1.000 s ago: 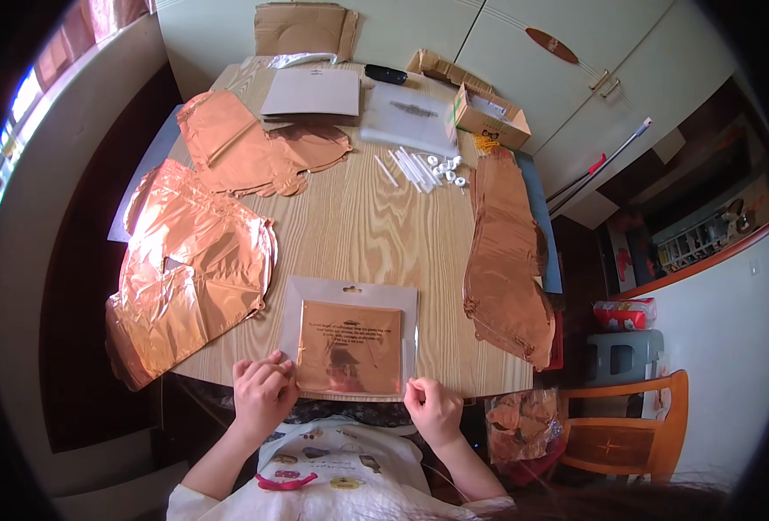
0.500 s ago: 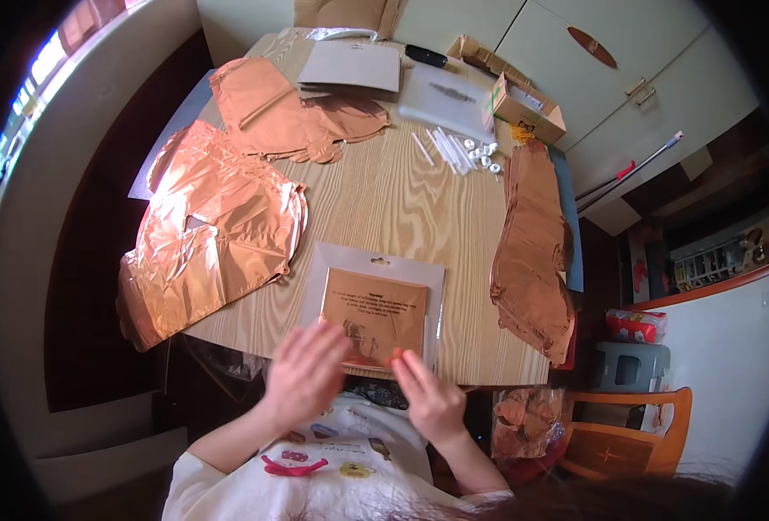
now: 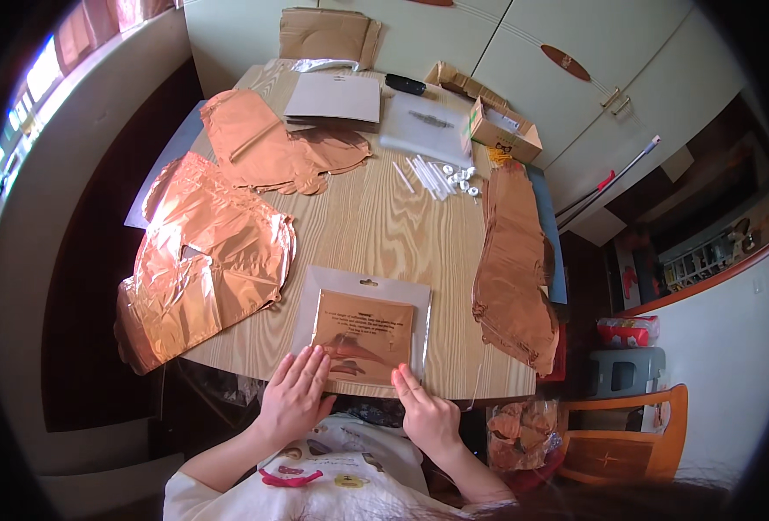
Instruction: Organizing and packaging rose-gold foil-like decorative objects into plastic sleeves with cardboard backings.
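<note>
A clear plastic packet [image 3: 363, 321] with a white hang-hole header lies at the table's near edge. Folded copper foil fills it, and dark printing shows on its front. My left hand [image 3: 293, 395] rests on the packet's lower left corner, fingers stretched out and nearly flat. At the lower right corner, my right hand [image 3: 426, 415] has its fingertips closed on the packet's edge, the other fingers curled in. The thumb of the right hand is mostly hidden.
Flat copper foil balloons [image 3: 215, 260] cover the table's left side, and a stack of copper foil sheets [image 3: 515, 269] lies along the right. Farther back are white tubes and caps [image 3: 441, 178], a grey-white folder [image 3: 332, 100] and a small open carton [image 3: 504, 130]. A wooden chair [image 3: 627, 434] stands at right.
My left hand has come down from a blurred sweep over the packet to lie on its lower left corner. My right hand stays at the right corner. The view has shifted slightly.
</note>
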Action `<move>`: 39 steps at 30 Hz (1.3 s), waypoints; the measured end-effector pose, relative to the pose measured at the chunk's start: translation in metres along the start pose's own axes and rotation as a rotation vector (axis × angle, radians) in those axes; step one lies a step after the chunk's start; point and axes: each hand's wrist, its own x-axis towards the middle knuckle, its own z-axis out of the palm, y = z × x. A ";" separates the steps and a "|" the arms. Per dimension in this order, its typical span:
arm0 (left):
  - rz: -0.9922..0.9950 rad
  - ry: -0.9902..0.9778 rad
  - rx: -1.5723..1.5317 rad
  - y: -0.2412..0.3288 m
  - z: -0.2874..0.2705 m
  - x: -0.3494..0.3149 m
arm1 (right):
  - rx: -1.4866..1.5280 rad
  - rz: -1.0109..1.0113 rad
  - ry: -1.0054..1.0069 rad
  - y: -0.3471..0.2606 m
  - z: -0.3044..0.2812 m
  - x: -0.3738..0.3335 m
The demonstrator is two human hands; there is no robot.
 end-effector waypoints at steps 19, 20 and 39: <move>0.106 -0.101 -0.046 -0.025 -0.006 0.060 | 0.143 0.310 0.076 0.032 0.021 0.059; 0.100 -0.113 -0.047 -0.025 -0.007 0.060 | 0.149 0.334 0.054 0.029 0.019 0.061; -0.709 0.123 -1.615 -0.064 -0.014 0.062 | 0.576 0.476 -0.005 0.058 0.035 0.053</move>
